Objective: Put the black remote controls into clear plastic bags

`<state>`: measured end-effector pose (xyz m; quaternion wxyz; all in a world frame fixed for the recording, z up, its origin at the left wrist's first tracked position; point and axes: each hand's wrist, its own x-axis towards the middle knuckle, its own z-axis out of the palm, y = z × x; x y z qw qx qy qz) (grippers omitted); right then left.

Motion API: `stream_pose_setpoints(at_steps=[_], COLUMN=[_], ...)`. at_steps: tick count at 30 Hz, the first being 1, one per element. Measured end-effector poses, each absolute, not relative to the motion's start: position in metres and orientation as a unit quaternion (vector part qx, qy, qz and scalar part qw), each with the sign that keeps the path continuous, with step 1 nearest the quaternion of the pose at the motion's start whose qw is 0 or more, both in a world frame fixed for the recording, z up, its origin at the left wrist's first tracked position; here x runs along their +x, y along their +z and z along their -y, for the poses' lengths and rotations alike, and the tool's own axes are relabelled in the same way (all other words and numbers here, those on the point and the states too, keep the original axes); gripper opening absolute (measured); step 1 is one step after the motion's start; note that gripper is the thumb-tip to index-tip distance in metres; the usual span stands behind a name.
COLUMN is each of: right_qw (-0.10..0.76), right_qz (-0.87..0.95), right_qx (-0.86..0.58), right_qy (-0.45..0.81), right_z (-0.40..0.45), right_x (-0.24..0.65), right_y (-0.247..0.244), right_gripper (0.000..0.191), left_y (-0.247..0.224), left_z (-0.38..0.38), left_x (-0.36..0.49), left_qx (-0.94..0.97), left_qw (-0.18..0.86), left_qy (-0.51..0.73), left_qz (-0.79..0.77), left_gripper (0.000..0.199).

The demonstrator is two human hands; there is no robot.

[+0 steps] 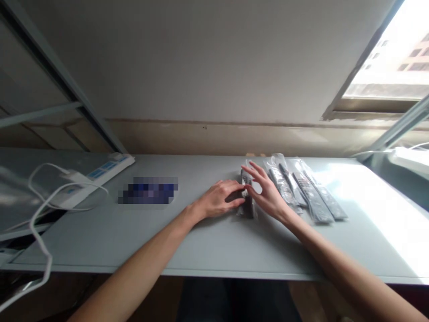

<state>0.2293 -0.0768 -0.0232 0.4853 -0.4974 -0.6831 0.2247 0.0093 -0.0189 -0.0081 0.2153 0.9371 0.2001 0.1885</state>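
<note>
Bagged remote control (247, 201) lying on the grey surface (167, 241), left hand (219, 199) with fingers together against it, right hand (266, 192) with fingers spread over its top; slick wrapping could slip, nudging the bagged remotes (310, 192) just beside.

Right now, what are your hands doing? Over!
Left hand and right hand at a bagged remote control; grip unclear. More bagged remotes lie just right of it.

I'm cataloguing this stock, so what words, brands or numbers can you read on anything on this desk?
Nothing is legible: button markings on the bagged remote controls are too small, the blue labels on the white power strip too blurred, and the pixelated patch is unreadable.
</note>
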Motion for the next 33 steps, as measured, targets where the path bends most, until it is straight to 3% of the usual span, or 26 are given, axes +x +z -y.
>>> stream_pose_setpoints(at_steps=[3,9,16,21,25,30,33], right_qw=[0.402,0.317,0.293,0.302,0.298,0.332,0.354], right_qz=[0.753,0.757,0.759,0.76,0.766,0.779,0.783], right_qx=[-0.496,-0.557,-0.577,-0.576,-0.569,-0.532,-0.512], right_qy=[0.159,0.128,0.074,0.016,-0.023,-0.022,0.011], right_z=[0.08,0.075,0.073,0.072,0.073,0.079,0.084], right_x=[0.227,0.243,0.254,0.257,0.252,0.239,0.23], right_y=[-0.028,-0.024,-0.027,-0.035,-0.037,-0.027,-0.021], right_gripper=[0.045,0.037,0.02,0.035,0.04,0.023,0.024], left_y=[-0.01,-0.017,-0.015,-0.015,-0.015,-0.018,-0.021], left_z=[0.019,0.019,0.02,0.016,0.015,0.014,0.014], left_x=[0.009,0.009,0.01,0.008,0.008,0.008,0.007], left_qx=[0.937,0.931,0.937,0.925,0.919,0.901,0.891], left_qw=[0.228,0.23,0.222,0.194,0.169,0.163,0.178], left_qy=[0.185,0.199,0.186,0.209,0.217,0.241,0.25], left_qz=[-0.191,-0.202,-0.198,-0.249,-0.282,-0.323,-0.335], left_gripper=[0.026,0.04,0.027,0.016,0.021,0.027,0.026])
